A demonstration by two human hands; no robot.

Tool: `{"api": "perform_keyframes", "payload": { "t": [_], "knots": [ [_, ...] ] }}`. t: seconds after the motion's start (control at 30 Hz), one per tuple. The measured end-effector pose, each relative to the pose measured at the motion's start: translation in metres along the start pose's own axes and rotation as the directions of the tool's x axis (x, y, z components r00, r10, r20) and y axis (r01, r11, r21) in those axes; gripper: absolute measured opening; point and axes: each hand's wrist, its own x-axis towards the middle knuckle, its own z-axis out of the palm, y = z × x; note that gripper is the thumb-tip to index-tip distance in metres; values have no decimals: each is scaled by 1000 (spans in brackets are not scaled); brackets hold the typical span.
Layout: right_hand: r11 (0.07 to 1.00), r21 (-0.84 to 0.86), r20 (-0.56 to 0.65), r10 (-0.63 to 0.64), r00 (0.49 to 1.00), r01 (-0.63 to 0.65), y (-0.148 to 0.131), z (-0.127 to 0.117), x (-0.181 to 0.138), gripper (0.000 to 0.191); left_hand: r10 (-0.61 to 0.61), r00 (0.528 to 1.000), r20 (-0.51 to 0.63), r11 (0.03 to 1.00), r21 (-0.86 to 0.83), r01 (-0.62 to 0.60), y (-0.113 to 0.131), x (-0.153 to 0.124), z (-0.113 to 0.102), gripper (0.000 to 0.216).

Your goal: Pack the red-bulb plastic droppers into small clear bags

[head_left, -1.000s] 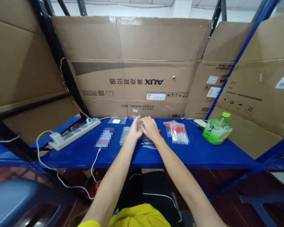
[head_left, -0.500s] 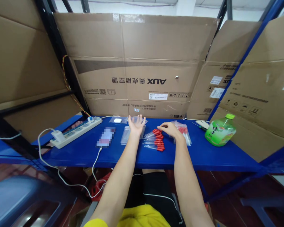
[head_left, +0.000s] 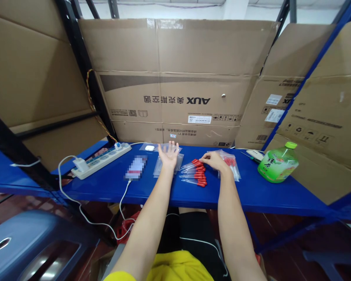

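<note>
My left hand (head_left: 168, 155) is open, palm up and fingers spread, with nothing in it. It is over a stack of clear plastic bags (head_left: 160, 166) and hides part of them. My right hand (head_left: 214, 160) is closed in a pinch, its fingertips at the red bulbs at the top of a pile of plastic droppers (head_left: 197, 171). Whether a dropper is between those fingers cannot be made out. The droppers lie in small rows, clear stems to the left, red bulbs to the right. Partly behind my right wrist lies a bag of packed droppers (head_left: 235, 171).
On the blue table (head_left: 193, 199) are a phone (head_left: 136, 167) on a charging cable, a white power strip (head_left: 102, 160) and a small white case (head_left: 149, 148). A green bottle (head_left: 277, 163) stands at the right. Cardboard panels (head_left: 175, 50) wall the back and sides.
The head view has shifted slightly, so everything sits a little further right. Both hands keep nearly the same pose and place over the table.
</note>
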Motion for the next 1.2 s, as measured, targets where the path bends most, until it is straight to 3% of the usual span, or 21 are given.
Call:
{"api": "perform_keyframes", "payload": {
  "t": [0.2,0.33,0.43,0.63,0.83,1.0,1.1,1.2],
  "knots": [
    [976,193,-188,-63,980,100,-13,-4,-3,19,-3,1000,-2,1000,4,3,-2,-1,-2,34],
    [939,240,-469,-110,876,247,-29,-7,-5,22,15,1000,-8,1000,-8,-15,-3,0,-3,36],
    [902,292,-565,-104,818,317,-40,-5,-5,30,13,1000,-18,1000,-13,-13,-5,2,-4,38],
    [828,402,-557,-118,822,391,-56,8,-3,38,14,999,-41,1000,-3,-15,-10,4,-5,37],
    [820,427,-458,-167,873,381,-70,30,-3,39,-2,999,-38,1000,2,2,-12,1,-4,33],
    [905,295,-303,-217,928,308,-76,50,0,32,-27,1000,16,998,51,26,-17,-3,-2,17],
    [937,155,-271,-264,926,313,-76,59,3,25,-65,996,61,995,80,60,-21,-5,-2,2],
    [950,19,-294,-292,910,311,-74,67,6,20,-131,988,82,985,124,120,-25,-8,-1,9]
  ]
}}
